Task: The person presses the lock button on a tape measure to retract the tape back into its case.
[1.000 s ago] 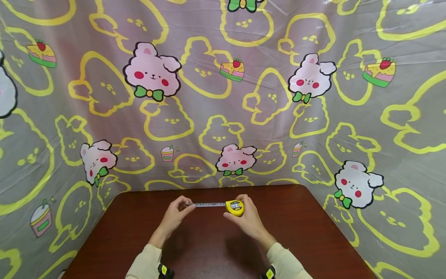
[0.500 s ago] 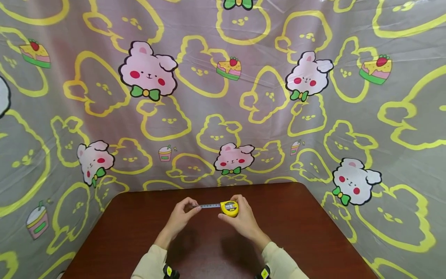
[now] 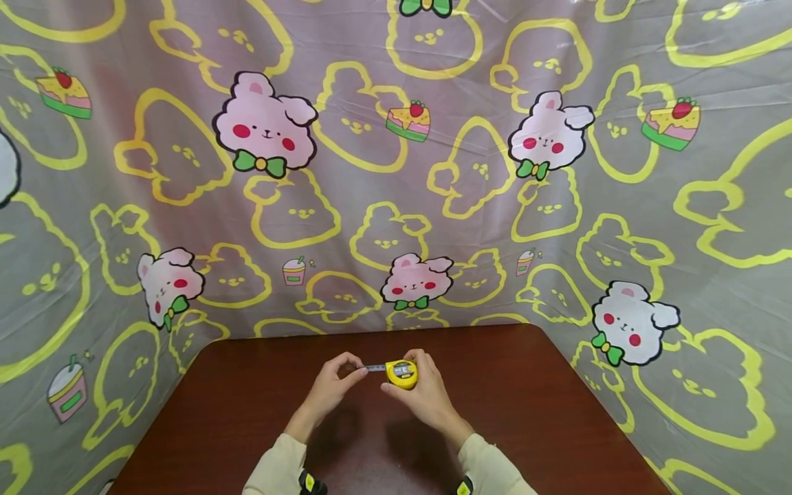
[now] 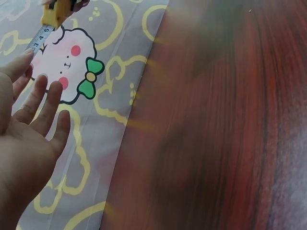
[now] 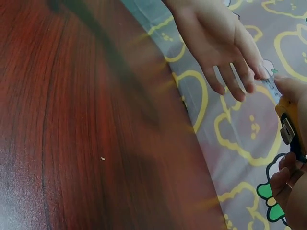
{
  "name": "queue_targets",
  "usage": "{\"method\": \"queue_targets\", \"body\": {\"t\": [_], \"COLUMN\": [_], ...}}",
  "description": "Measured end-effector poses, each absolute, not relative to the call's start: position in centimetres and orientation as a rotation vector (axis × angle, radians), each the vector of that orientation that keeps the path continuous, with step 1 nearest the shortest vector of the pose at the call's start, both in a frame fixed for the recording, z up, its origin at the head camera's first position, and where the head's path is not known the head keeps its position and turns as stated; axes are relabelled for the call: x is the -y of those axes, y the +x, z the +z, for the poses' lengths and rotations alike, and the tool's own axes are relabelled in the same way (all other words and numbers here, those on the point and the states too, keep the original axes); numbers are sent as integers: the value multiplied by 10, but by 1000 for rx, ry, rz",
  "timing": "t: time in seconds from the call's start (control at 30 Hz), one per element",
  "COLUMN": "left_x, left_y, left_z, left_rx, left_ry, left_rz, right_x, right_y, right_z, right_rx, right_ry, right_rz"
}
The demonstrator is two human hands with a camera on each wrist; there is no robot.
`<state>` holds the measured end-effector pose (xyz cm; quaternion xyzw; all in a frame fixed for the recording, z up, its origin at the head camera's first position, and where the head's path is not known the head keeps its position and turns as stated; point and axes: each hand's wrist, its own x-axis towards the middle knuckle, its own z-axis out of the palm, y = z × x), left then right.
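A yellow tape measure (image 3: 402, 373) is held above the table in my right hand (image 3: 427, 393), thumb on its near side and fingers round its far side. A short length of the metal blade (image 3: 375, 368) reaches left out of the case. Its free end is pinched between thumb and forefinger of my left hand (image 3: 331, 386). In the left wrist view the other left fingers (image 4: 47, 112) spread loosely below the pinch, and numbers show on the blade (image 4: 40, 39). The right wrist view has the case (image 5: 289, 122) at its right edge, partly covered by the right hand.
Beneath both hands lies a dark red-brown wooden table (image 3: 247, 412). Patterned grey cloth (image 3: 371, 172) with cartoon rabbits hangs round its back and sides. One tiny pale speck (image 5: 102, 158) lies on the tabletop in the right wrist view.
My hands have drawn closer together. The exposed blade has grown shorter as the case moved left and the left hand moved right.
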<state>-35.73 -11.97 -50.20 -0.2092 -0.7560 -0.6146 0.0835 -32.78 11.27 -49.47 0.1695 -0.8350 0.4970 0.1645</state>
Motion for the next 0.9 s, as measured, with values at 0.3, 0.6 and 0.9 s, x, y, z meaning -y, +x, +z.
{"method": "queue_targets", "body": {"t": [0.3, 0.6, 0.9], "left_x": [106, 99, 103], "left_y": [-335, -333, -351], "left_z": [-476, -476, -499], "left_rx": [2294, 2322, 2386], "left_ry": [-653, -734, -832], "left_rz": [-1833, -1829, -1787], "right_x": [-106, -103, -99], "right_y": [-326, -326, -325], "right_z": [-494, -496, -498], "right_rx": [2385, 2401, 2408], "right_ry": [482, 482, 497], "right_rz": [1431, 1436, 1396]}}
